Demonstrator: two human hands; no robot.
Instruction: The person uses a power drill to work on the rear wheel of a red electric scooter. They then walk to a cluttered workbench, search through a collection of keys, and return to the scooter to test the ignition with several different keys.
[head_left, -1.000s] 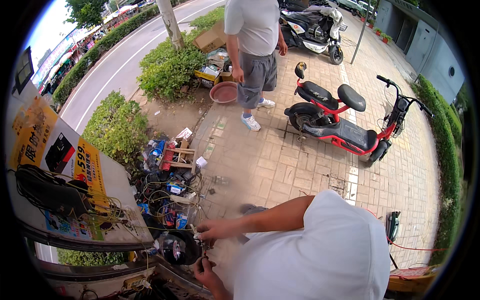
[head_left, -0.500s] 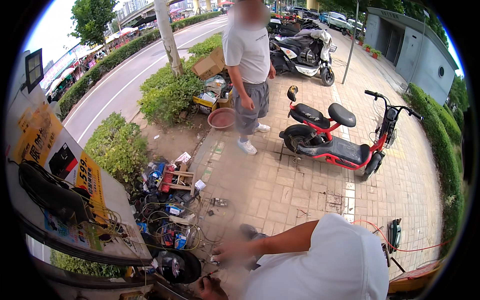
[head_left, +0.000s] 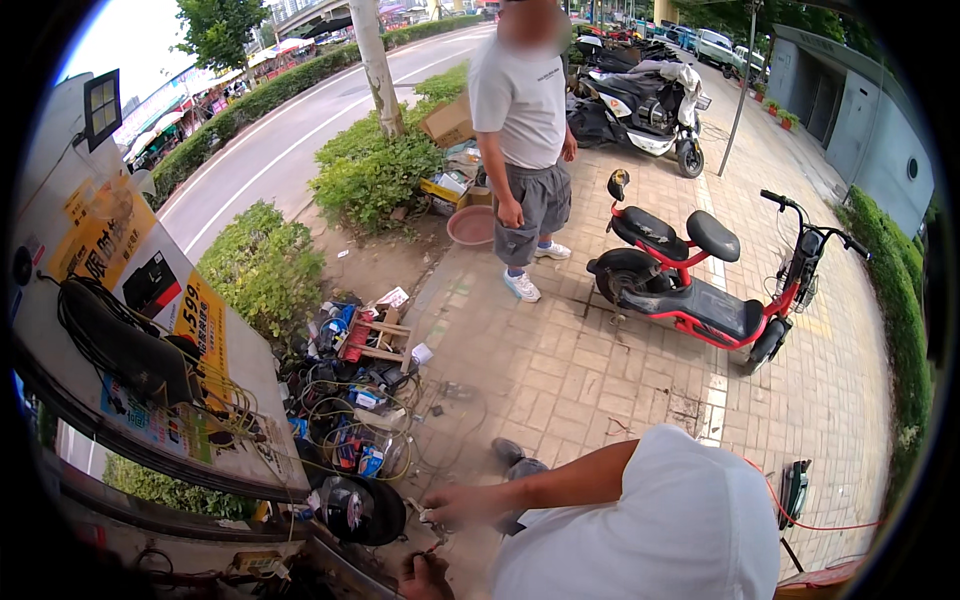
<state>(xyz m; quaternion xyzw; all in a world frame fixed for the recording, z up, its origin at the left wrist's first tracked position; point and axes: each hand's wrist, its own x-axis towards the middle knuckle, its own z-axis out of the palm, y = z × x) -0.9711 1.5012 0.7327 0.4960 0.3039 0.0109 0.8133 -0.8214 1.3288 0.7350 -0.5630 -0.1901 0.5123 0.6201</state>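
Note:
My right arm, in a white sleeve, reaches leftward across the lower part of the view. Its hand (head_left: 462,505) is closed, with a small pale piece at the fingertips that is too blurred to name. Below it, at the lower edge, my left hand (head_left: 425,577) is closed with the fingers pinched. A thin reddish wire (head_left: 437,546) shows at its fingertips, just under my right hand. A round black container (head_left: 385,512) stands left of both hands, with a clear, shiny item (head_left: 345,507) at its left side.
Tangled cables and boxes (head_left: 365,420) lie on the paving beyond my hands, beside a small wooden frame (head_left: 385,338). A sign-covered panel (head_left: 165,330) stands left. Another person (head_left: 520,130) stands ahead, near a red electric scooter (head_left: 690,290). A red cord (head_left: 820,527) runs at right.
The view has swung, so the surroundings appear farther right. My two hands remain close together. The reddish wire by my left hand now shows more clearly.

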